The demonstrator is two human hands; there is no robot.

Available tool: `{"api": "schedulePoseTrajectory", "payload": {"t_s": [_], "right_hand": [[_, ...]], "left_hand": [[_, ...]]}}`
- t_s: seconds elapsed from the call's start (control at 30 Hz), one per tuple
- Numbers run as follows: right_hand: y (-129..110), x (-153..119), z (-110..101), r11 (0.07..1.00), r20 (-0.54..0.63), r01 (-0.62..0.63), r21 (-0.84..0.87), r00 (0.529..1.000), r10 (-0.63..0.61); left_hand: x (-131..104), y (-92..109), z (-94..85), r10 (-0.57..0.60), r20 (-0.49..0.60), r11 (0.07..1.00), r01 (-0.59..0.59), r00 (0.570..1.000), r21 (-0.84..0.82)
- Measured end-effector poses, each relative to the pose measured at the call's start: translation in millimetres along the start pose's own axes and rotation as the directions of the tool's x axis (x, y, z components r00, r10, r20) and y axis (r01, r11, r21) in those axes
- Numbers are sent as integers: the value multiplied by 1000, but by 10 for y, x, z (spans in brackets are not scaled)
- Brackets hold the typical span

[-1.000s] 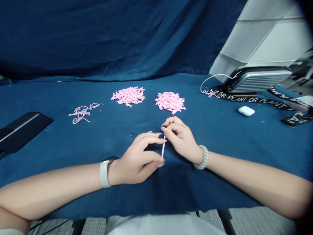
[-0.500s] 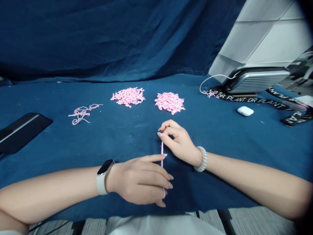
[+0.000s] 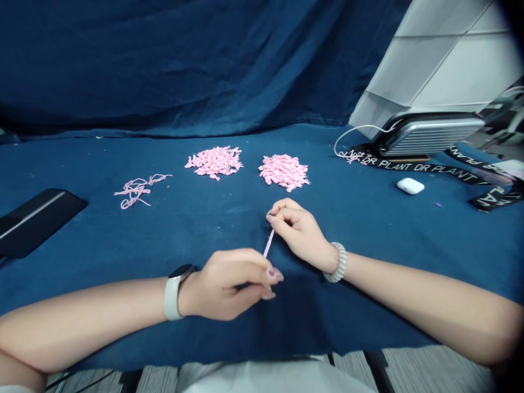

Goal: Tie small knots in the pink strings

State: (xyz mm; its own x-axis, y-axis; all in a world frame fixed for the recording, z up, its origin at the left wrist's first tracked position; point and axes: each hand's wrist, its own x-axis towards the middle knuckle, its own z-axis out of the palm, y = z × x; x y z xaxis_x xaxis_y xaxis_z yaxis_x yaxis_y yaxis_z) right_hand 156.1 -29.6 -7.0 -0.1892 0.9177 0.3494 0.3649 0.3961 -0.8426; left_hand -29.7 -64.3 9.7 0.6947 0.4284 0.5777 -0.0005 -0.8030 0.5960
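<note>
A short length of pink yarn (image 3: 268, 244) is stretched between my two hands, above the blue cloth. My right hand (image 3: 295, 227) pinches its far end between thumb and fingertips. Nearer to me, my left hand (image 3: 235, 284) has its fingers closed, and a bit of the yarn loops over a fingertip. Beyond the hands lie two piles of small pink knotted yarn pieces, a left pile (image 3: 214, 162) and a right pile (image 3: 284, 172). Some loose pink strands (image 3: 137, 191) lie tangled further to the left.
A black flat object (image 3: 39, 222) is at the left edge. On the right are a white earbud case (image 3: 410, 186), a black lettered ribbon (image 3: 413, 166) and a silver ribbed case (image 3: 436, 136) with a white cable. A blue curtain (image 3: 184, 65) hangs behind.
My left hand has gone from spread fingers to a closed grip and has moved slightly up. The yarn now slants between the hands. My right hand has barely shifted.
</note>
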Motion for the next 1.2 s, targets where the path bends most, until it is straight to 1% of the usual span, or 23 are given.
{"api": "schedulePoseTrajectory", "payload": {"t_s": [0.03, 0.07, 0.1, 0.13, 0.2, 0.23, 0.3, 0.37, 0.4, 0.47, 0.63, 0.7, 0.83, 0.9, 1.1, 1.2], "right_hand": [[3, 0, 1, 1000, -5, -1, 2, 1000, 1], [8, 0, 2, 1000, -11, -3, 5, 1000, 3], [13, 0, 2, 1000, -18, -3, 6, 1000, 3], [19, 1, 2, 1000, -24, -3, 8, 1000, 3], [28, 0, 2, 1000, -34, 0, 9, 999, 1], [30, 0, 1, 1000, -40, 2, 10, 999, -2], [26, -3, 1, 1000, -54, 15, 18, 998, -14], [14, -9, 2, 999, -64, 36, 32, 997, -34], [6, -12, 2, 998, -64, 48, 39, 997, -46], [-12, -19, 0, 996, -57, 72, 50, 996, -69], [-35, -29, -7, 993, -40, 99, 59, 994, -97], [-36, -30, -9, 993, -38, 103, 58, 994, -101], [-43, -34, -12, 993, -18, 105, 57, 994, -104], [-49, -37, -14, 992, -11, 112, 56, 994, -112], [-47, -44, -17, 990, 1, 129, 52, 992, -129], [-46, -49, -16, 990, 10, 132, 52, 991, -132]], "left_hand": [[5, -16, 4, -90, -52, 995, 88, 995, -36], [12, -34, 11, -192, -101, 979, 183, 976, -91], [22, -56, 18, -303, -141, 946, 280, 943, -162], [33, -80, 26, -414, -164, 897, 371, 895, -239], [57, -134, 36, -599, -161, 773, 515, 784, -370], [67, -163, 37, -660, -145, 717, 561, 737, -414], [78, -223, 37, -737, -116, 633, 620, 666, -463], [76, -279, 37, -779, -111, 579, 640, 617, -505], [71, -302, 38, -791, -110, 560, 640, 601, -527], [61, -338, 44, -808, -106, 527, 629, 580, -571], [74, -354, 53, -832, -80, 460, 601, 549, -654], [90, -348, 51, -833, -75, 451, 595, 548, -665], [112, -339, 47, -823, -62, 453, 586, 564, -672], [117, -337, 46, -823, -50, 448, 592, 566, -670], [131, -332, 44, -844, -29, 409, 606, 536, -683], [130, -333, 37, -846, -22, 406, 618, 532, -673]]}}
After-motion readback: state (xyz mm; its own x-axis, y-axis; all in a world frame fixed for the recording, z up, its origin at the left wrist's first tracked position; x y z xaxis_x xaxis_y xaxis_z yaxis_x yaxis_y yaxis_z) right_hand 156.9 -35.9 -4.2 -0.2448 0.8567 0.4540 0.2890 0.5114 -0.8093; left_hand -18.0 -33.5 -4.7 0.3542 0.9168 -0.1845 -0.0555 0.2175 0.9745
